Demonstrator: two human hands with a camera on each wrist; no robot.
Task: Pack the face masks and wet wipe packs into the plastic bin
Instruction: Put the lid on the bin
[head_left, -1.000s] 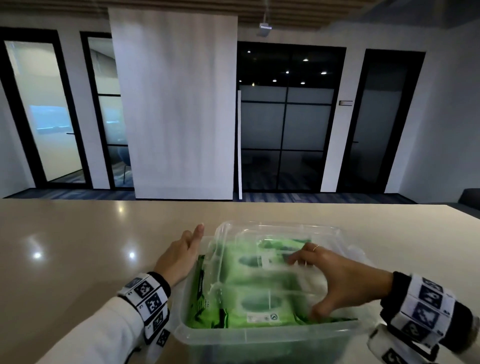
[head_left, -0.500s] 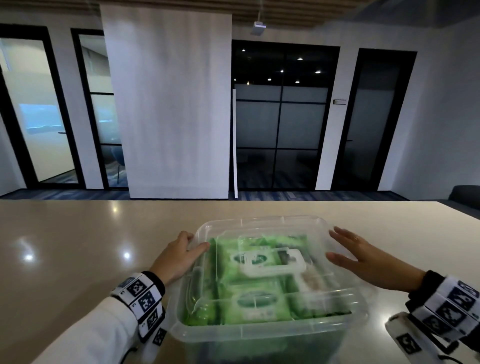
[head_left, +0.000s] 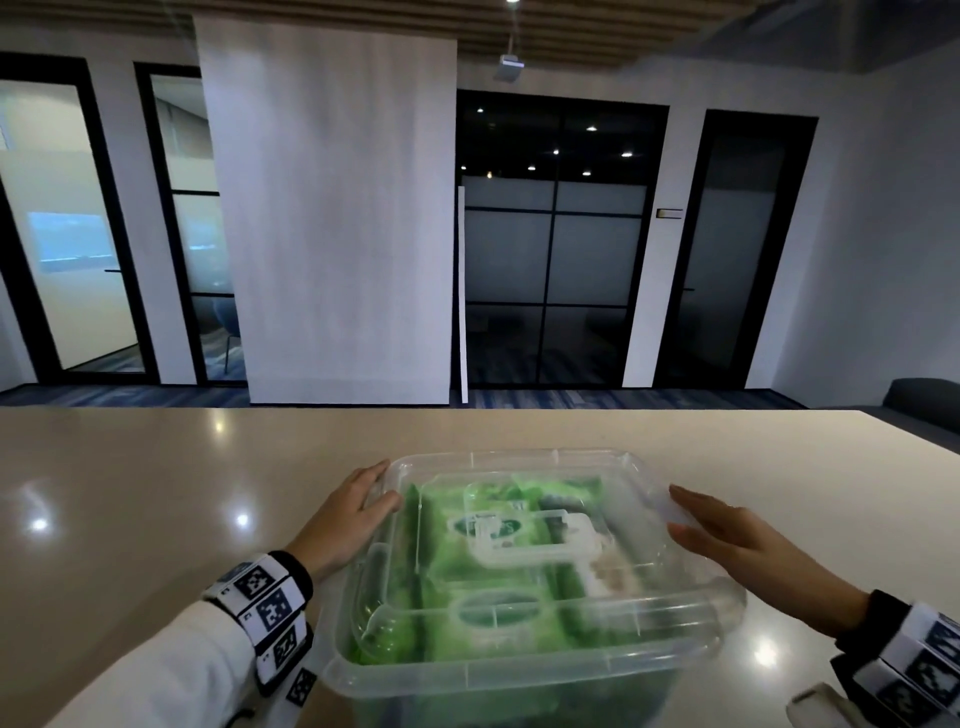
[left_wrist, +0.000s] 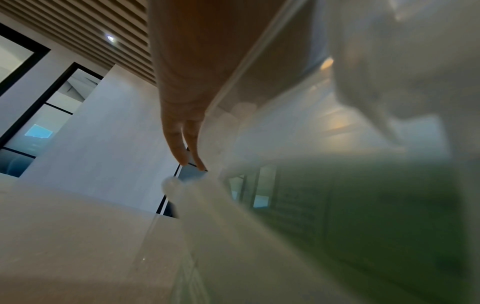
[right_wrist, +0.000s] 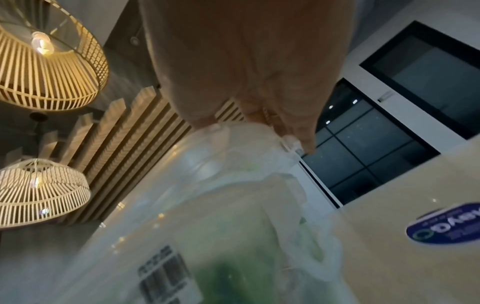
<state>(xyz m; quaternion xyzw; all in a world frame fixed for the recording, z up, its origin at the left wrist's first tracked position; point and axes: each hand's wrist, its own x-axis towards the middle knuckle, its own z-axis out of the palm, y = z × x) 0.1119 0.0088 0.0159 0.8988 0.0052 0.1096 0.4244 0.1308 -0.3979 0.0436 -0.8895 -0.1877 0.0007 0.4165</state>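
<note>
Plastic bin (head_left: 519, 675): clear, sitting on the pale counter (head_left: 156, 493) at lower centre of the head view, its clear lid (head_left: 649, 587) lying on top with a white handle (head_left: 535, 540) at the middle. Wet wipe packs (head_left: 483, 587): green, showing through the lid, lying inside the bin. Left hand (head_left: 345, 519): grip spread flat, fingers resting on the lid's left edge. Right hand (head_left: 737, 545): grip spread, straight fingers touching the lid's right edge. Face masks: not distinguishable.
</note>
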